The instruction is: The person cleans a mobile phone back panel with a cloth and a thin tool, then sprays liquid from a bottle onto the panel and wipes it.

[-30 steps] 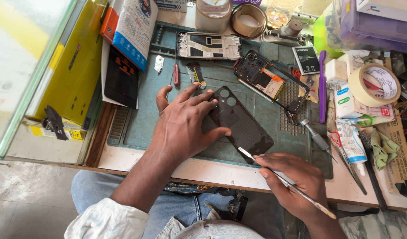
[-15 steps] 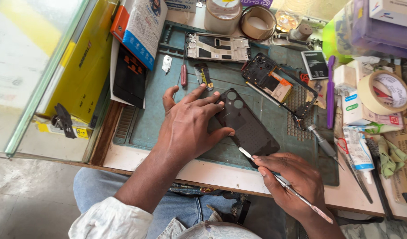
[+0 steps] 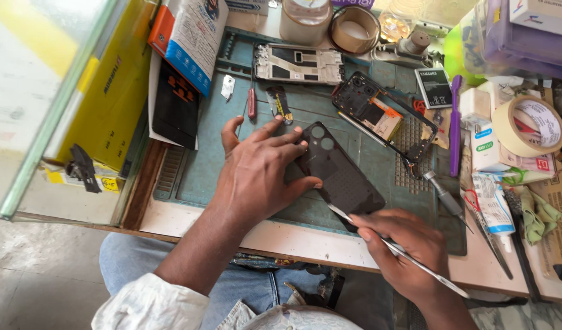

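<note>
Right now the person's left hand (image 3: 256,177) lies flat and spread on a black phone back cover (image 3: 339,174), fingers splayed over its upper left part and the thumb pressing its near edge. The cover rests on a teal work mat (image 3: 201,174), tilted so that its camera holes point up and away toward the far side of the bench. The right hand (image 3: 403,244) is closed around a thin metal pry tool (image 3: 385,243), held like a pen; the flat tip meets the cover's lower edge, just beside the left thumb.

Beyond the cover, on the same mat, lies an opened phone body (image 3: 385,116) with its boards showing, and farther back a bare silver frame (image 3: 299,64). A small red-handled screwdriver (image 3: 251,104) sits left of these, near the left hand's fingertips. To the right, off the mat, stand a roll of masking tape (image 3: 528,125), a purple-handled tool (image 3: 455,122) and a white glue tube (image 3: 492,205). At the far left a yellow box (image 3: 104,91) leans against a glass panel, with an orange, blue and white packet (image 3: 189,40) beside it.
</note>
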